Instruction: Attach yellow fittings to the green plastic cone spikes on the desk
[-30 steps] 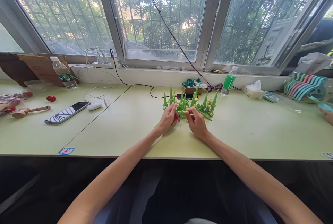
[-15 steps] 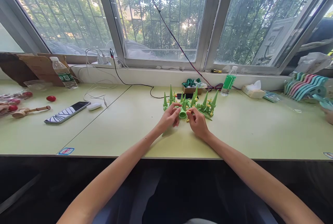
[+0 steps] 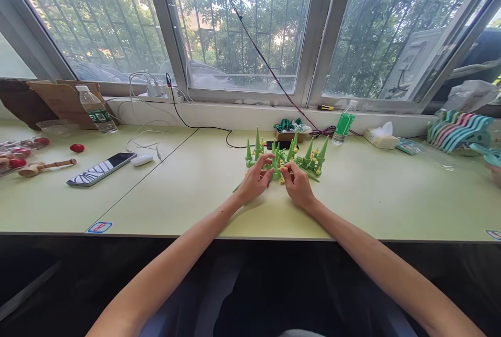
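**Small green and yellow parts handled by two bare hands at a pale table**

A cluster of green spiked parts (image 3: 322, 153) is set on the pale green table (image 3: 364, 196), directly in front of the person, with small yellow pieces among them. At the near side of the cluster, a green part (image 3: 276, 174) is seen between the two hands. The left hand (image 3: 255, 179) is curved beside it, thumb and fingers apart; whether it is gripped cannot be told. The right hand (image 3: 298, 187) is closed in a pinch, and a small yellow part (image 3: 284, 169) appears to be held at its fingertips.

The parts look like moulded plastic: probably very light, stiff and a little slick. The thin spike tips may be bent or snapped if pressed, so green parts are best taken by their thicker bases. The yellow part, being tiny, is best pinched lightly between thumb and forefinger, as it could easily be dropped.
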The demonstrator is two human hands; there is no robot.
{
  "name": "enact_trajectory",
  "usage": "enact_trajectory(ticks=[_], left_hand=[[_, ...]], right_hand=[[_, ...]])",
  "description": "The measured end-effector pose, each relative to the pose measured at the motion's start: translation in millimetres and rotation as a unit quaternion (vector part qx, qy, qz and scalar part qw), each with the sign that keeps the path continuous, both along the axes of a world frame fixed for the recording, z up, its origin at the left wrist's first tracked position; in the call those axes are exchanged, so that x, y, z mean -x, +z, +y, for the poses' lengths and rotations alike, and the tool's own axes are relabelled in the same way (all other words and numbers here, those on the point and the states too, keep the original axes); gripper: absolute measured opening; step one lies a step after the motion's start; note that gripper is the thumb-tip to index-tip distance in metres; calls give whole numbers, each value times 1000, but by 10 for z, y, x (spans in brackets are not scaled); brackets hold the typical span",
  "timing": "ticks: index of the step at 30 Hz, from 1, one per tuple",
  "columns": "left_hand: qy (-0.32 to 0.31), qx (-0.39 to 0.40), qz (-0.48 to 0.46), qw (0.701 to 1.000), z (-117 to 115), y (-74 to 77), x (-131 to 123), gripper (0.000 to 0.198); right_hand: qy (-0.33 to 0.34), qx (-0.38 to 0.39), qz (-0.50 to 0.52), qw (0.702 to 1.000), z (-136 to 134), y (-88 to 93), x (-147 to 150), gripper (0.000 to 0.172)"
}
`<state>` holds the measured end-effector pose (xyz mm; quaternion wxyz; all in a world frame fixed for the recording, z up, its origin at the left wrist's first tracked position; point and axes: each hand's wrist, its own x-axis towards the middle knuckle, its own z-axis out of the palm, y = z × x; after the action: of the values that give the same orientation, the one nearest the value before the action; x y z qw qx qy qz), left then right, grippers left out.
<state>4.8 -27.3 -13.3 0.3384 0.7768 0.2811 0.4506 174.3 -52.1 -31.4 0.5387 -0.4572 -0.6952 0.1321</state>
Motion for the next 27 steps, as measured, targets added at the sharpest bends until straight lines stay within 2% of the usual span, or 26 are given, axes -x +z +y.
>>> enact_trajectory(ticks=[4, 8, 12, 22, 27], left_hand=[[41, -2, -24, 999, -13, 30, -39, 38], [92, -2, -38, 995, 4, 44, -59, 27], [114, 8, -32, 993, 38, 20, -49, 37], [55, 109, -61, 991, 67, 2, -55, 43], [49, 150, -89, 984, 67, 20, -55, 45]], right_hand=[[-11, -8, 5, 1000, -10, 21, 14, 28], [-20, -20, 10, 1000, -16, 25, 19, 28], [-18, -22, 15, 999, -15, 19, 18, 28], [30, 0, 27, 999, -32, 33, 31, 25], [42, -1, 30, 999, -28, 23, 30, 24]])
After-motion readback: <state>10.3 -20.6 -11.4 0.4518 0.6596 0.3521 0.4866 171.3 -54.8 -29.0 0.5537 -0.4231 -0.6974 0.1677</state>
